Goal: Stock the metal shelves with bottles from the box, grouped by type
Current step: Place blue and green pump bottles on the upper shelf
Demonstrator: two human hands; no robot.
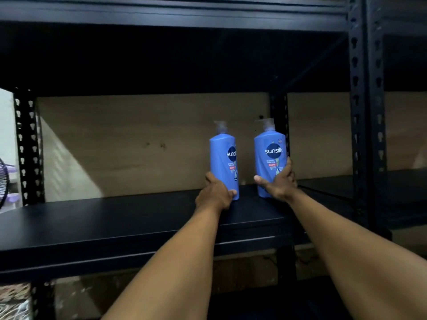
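With fingers (pixel 233 192) of the left hand (pixel 216 192) wrapped round the lower body of the left blue bottle (pixel 223 167), and those of the right hand (pixel 278 184) clasped round the lower body of the right blue bottle (pixel 269 155), grips both at once, arms stretched forward. Reaches into a black metal shelving unit (pixel 360 112), over its dark shelf (pixel 115 225), in front of a pale brown back board (pixel 138 139). Holds the two bottles upright toward the right rear of that shelf, near each other but apart. Cannot tell whether the bases rest fully on the shelf. Shows a "sunsilk" label and a pump top on each. Catches part of a dark fan grille (pixel 2 181) at the far left edge.
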